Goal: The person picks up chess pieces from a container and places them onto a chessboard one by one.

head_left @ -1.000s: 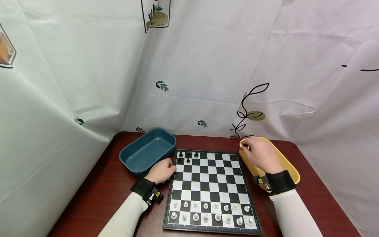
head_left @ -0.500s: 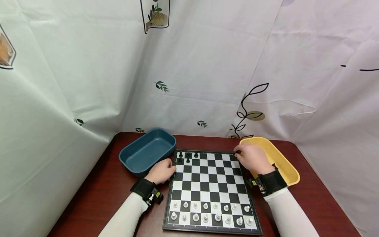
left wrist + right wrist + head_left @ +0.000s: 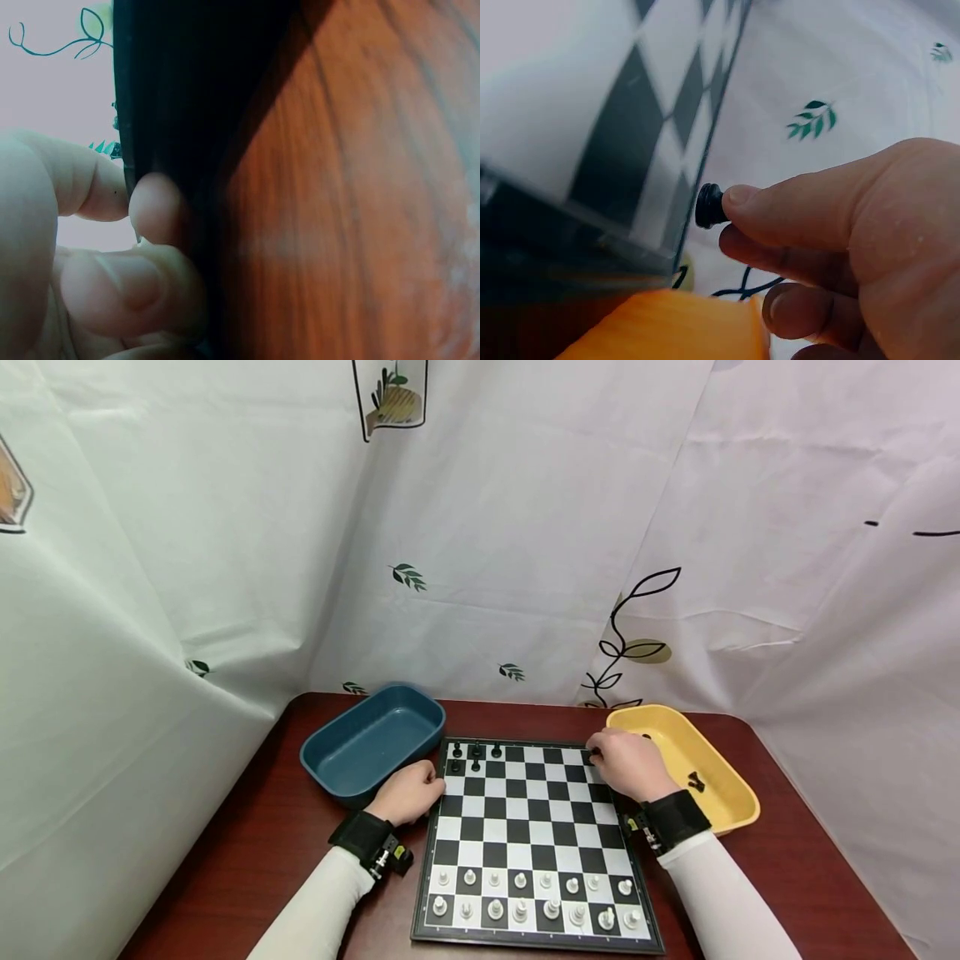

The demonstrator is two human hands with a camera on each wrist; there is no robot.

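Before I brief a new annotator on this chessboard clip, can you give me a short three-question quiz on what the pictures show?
1. True or false: the right hand pinches a black chess piece at the board's far right corner.
2. Which tray holds loose black pieces? A) blue tray B) yellow tray
3. Fill in: the left hand holds the left edge of the ____.

Key
1. True; the right wrist view shows the piece between its fingertips.
2. B; dark pieces lie inside it, and the blue one shows none.
3. Chessboard; white pieces fill its two near rows.
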